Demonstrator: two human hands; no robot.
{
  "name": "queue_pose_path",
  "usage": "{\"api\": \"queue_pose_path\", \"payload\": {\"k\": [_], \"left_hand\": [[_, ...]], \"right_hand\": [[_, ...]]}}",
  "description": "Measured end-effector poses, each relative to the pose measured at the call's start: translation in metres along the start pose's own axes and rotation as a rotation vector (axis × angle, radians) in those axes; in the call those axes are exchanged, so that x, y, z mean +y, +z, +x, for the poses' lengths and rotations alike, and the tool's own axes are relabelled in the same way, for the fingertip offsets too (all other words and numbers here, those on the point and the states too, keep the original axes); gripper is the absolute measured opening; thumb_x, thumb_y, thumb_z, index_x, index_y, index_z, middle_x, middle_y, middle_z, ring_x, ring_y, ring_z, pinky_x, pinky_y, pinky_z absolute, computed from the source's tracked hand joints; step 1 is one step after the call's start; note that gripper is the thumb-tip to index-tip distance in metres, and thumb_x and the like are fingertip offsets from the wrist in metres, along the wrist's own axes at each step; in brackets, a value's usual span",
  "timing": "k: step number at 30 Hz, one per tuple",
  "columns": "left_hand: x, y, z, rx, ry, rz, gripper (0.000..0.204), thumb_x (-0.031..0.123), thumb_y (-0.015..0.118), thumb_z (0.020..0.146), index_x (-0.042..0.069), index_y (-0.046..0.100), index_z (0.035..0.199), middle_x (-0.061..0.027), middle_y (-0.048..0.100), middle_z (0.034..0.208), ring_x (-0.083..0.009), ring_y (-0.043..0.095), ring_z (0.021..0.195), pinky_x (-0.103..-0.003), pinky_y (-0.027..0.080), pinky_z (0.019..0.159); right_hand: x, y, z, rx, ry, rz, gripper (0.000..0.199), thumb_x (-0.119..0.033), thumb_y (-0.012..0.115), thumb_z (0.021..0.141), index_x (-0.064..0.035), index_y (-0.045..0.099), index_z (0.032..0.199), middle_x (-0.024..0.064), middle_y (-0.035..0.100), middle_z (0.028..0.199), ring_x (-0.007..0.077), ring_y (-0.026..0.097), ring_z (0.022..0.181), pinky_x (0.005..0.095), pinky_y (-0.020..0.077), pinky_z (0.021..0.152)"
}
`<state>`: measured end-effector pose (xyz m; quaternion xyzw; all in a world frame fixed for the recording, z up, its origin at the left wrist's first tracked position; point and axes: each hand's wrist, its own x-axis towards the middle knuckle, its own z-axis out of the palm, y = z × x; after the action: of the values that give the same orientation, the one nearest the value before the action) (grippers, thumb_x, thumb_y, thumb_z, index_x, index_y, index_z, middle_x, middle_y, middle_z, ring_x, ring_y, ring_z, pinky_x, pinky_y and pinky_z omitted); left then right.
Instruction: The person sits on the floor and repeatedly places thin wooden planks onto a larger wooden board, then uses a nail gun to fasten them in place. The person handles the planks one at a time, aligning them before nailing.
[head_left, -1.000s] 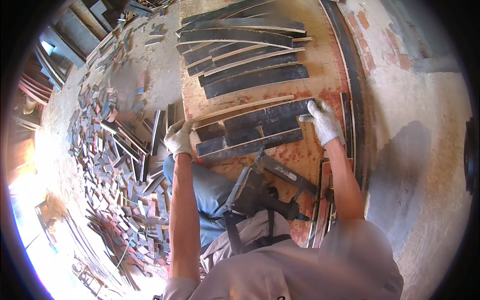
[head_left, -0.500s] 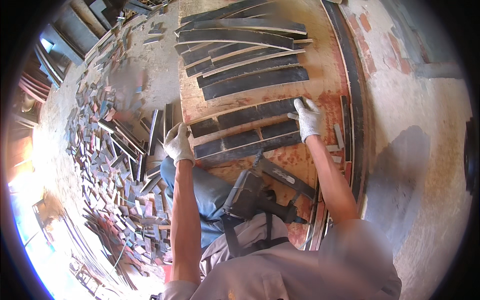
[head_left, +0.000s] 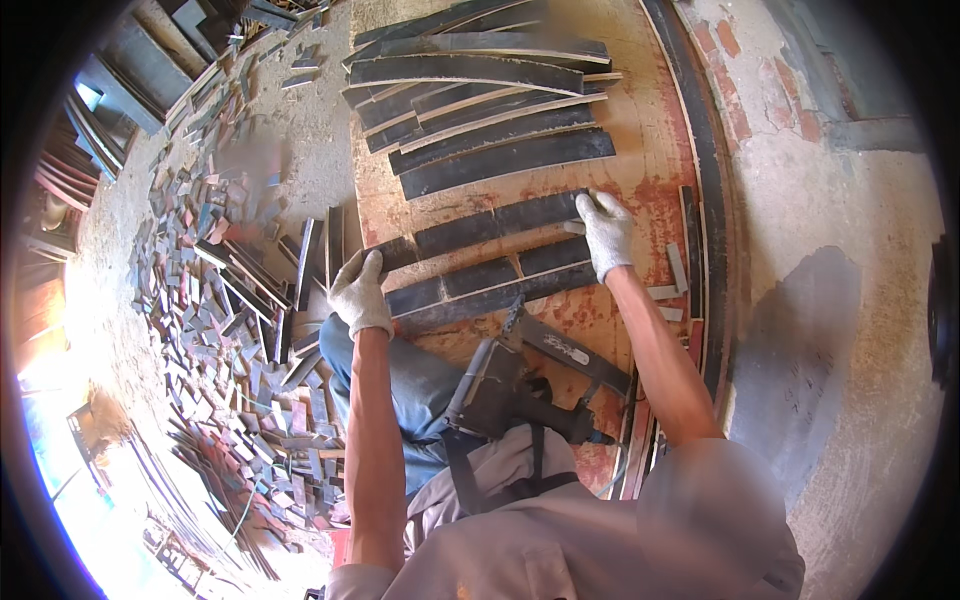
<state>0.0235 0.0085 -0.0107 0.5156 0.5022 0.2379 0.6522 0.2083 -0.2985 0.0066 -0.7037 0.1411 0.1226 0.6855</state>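
A long black-faced wooden strip (head_left: 455, 236), pieced from several short lengths with pale seams, lies across in front of me. My left hand (head_left: 360, 292), in a pale knit glove, pinches its left end. At its right end my right hand (head_left: 606, 236), gloved alike, grips with thumb and fingers. Just nearer to me rests a second black pieced strip (head_left: 480, 279), with another black length along its near side; neither hand holds it. A dark nail gun (head_left: 490, 385) lies by my lap, its nose close to the nearer strip.
Several black curved wooden strips (head_left: 470, 72) lie in a loose stack at the board's far end. Small offcuts (head_left: 215, 400) are heaped on the floor at left, with longer strips among them. A long black strip (head_left: 708, 190) runs along the wooden board's right edge, beside small scraps (head_left: 676, 268).
The held strip has tipped, so its pale far edge no longer shows. My right hand has shifted slightly left; my left hand has barely moved.
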Motion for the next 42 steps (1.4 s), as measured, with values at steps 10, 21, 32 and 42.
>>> {"api": "queue_pose_path", "payload": {"k": [10,21,32,42], "left_hand": [[-0.003,-0.013,-0.011,-0.010,0.019,0.164,0.034,0.002,0.078,0.084,-0.006,0.073,0.116,-0.0126,0.075,0.101,-0.0157,0.070,0.084,-0.027,0.058,0.074],[-0.003,-0.015,-0.015,0.024,0.034,0.210,0.033,0.000,0.079,0.085,-0.006,0.072,0.117,-0.0142,0.075,0.104,-0.0161,0.070,0.086,-0.026,0.058,0.078],[0.002,-0.012,-0.011,0.033,-0.023,0.196,0.027,0.002,0.080,0.085,-0.007,0.074,0.110,-0.0135,0.075,0.098,-0.0169,0.070,0.085,-0.028,0.060,0.077],[-0.005,-0.019,-0.005,0.037,0.067,0.301,0.028,0.003,0.083,0.081,-0.007,0.076,0.106,-0.0122,0.076,0.094,-0.0156,0.070,0.082,-0.027,0.056,0.078]], "right_hand": [[0.012,-0.022,-0.014,0.033,0.053,-0.043,0.028,-0.006,0.074,0.092,0.0049,0.069,0.117,0.0090,0.072,0.103,0.0124,0.069,0.079,0.0253,0.0614,0.062],[0.018,-0.024,-0.021,0.023,0.039,-0.016,0.030,-0.005,0.073,0.093,0.0025,0.069,0.122,0.0099,0.070,0.118,0.0127,0.070,0.085,0.0251,0.0618,0.065],[0.019,-0.028,-0.015,0.047,0.048,-0.082,0.027,-0.004,0.073,0.093,0.0015,0.070,0.119,0.0068,0.073,0.104,0.0090,0.068,0.078,0.0226,0.0591,0.061],[0.009,-0.026,-0.013,0.009,-0.015,-0.288,0.023,-0.012,0.077,0.092,-0.0006,0.070,0.110,-0.0014,0.066,0.078,0.0044,0.056,0.063,0.0219,0.0454,0.056]]}}
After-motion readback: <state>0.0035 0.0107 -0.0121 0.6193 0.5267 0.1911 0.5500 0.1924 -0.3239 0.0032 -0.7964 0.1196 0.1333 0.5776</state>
